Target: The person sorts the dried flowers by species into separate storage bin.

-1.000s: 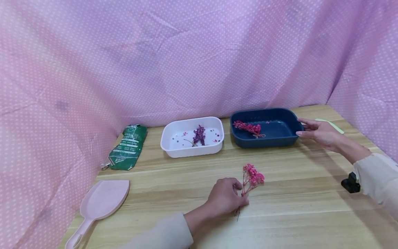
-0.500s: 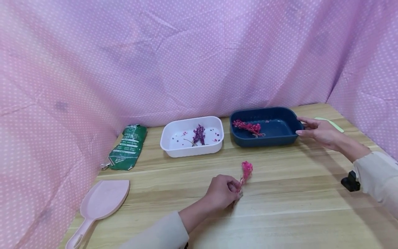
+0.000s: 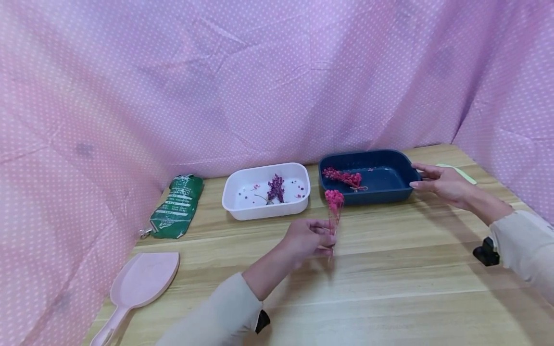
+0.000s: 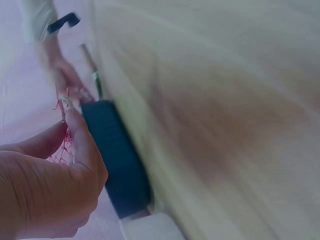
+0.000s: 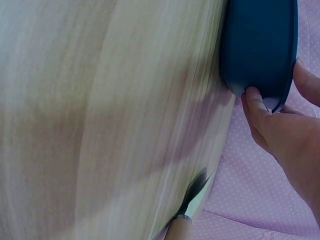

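My left hand [image 3: 308, 239] pinches the stems of a pink dried flower sprig [image 3: 334, 202], held upright above the table in front of the trays. In the left wrist view, thumb and fingertips meet on the tied stems [image 4: 65, 104]. My right hand [image 3: 446, 185] holds the right end of a dark blue tray [image 3: 368, 197], thumb and fingers set apart at its end. Another pink sprig [image 3: 344, 177] lies inside that tray. Beside it, a white tray [image 3: 268, 212] contains a purple dried flower sprig [image 3: 275, 187] and scattered small bits.
A green pouch [image 3: 178, 206] and a pink dustpan [image 3: 144, 279] lie on the left of the wooden table [image 3: 389, 283]. Past the right hand is a pale green tool [image 3: 459, 173]; its wooden handle [image 5: 179, 229] shows in the right wrist view. A pink dotted curtain [image 3: 259, 86] hangs behind.
My left hand has lifted the pink sprig off the table and moved it forward, turning it upright. The right hand has stayed at the blue tray's end.
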A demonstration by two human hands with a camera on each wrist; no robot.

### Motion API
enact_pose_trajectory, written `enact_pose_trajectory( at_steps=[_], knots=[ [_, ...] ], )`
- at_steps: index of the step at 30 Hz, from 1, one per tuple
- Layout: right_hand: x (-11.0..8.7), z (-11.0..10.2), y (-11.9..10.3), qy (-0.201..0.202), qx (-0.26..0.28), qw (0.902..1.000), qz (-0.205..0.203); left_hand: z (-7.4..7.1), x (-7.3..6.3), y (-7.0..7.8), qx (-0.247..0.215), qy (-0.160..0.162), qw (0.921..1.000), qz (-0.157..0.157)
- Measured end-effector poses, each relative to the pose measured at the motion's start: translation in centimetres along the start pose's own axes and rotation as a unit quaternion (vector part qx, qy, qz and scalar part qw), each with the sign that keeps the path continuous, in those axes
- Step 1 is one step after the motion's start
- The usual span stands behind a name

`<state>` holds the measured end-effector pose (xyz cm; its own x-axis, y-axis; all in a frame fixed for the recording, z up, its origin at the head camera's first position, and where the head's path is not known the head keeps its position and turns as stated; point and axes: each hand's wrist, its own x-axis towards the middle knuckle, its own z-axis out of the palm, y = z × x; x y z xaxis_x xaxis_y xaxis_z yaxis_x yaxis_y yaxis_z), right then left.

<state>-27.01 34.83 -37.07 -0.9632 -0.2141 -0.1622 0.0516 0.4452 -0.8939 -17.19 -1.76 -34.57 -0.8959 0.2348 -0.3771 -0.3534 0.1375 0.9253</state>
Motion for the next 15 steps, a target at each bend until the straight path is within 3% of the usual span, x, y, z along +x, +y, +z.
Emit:
enact_pose_trajectory(
  at_steps=[6, 15],
  knots=[
    [0.1, 0.1, 0.2, 0.008, -0.010, 0.9999, 0.000, -0.2, 1.7, 2.4, -0.061, 0.004, 0.9981, 0.002],
    [0.1, 0.1, 0.2, 0.006, -0.015, 0.9999, -0.001, 0.6, 5.3, 5.5, -0.067, 0.057, 0.9960, 0.015]
  ],
)
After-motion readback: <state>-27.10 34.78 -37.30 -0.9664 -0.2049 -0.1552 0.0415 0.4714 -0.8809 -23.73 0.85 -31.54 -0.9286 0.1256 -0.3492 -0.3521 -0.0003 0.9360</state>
